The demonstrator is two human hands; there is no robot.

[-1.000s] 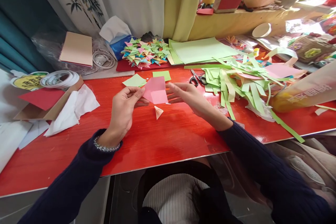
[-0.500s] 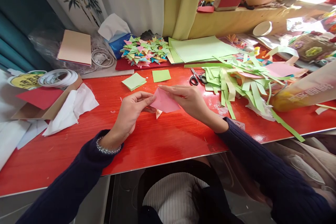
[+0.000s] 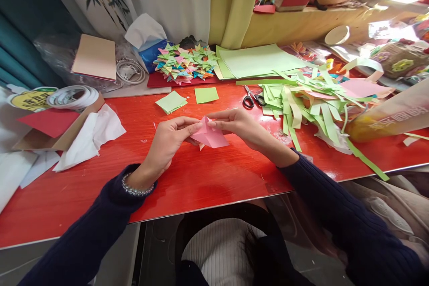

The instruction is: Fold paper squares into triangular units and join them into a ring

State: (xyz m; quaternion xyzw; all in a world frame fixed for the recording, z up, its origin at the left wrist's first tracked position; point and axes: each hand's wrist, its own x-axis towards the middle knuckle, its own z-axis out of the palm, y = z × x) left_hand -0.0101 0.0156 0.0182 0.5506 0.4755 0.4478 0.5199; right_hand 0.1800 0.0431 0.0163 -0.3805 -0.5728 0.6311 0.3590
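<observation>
One glossy red tabletop (image 3: 201,185) shows its smooth surface between the straight near edge and both hands. Limp green paper strips (image 3: 317,109) heap on the right. Left hand (image 3: 162,148) and right hand (image 3: 250,130) pinch a creased pink paper (image 3: 212,138) over the tabletop's middle, some fingertips hidden behind it. Black-handled scissors (image 3: 252,94) lie just beyond the right hand. Below the pink paper, a small pale scrap (image 3: 201,146) is mostly covered, its shape unclear.
</observation>
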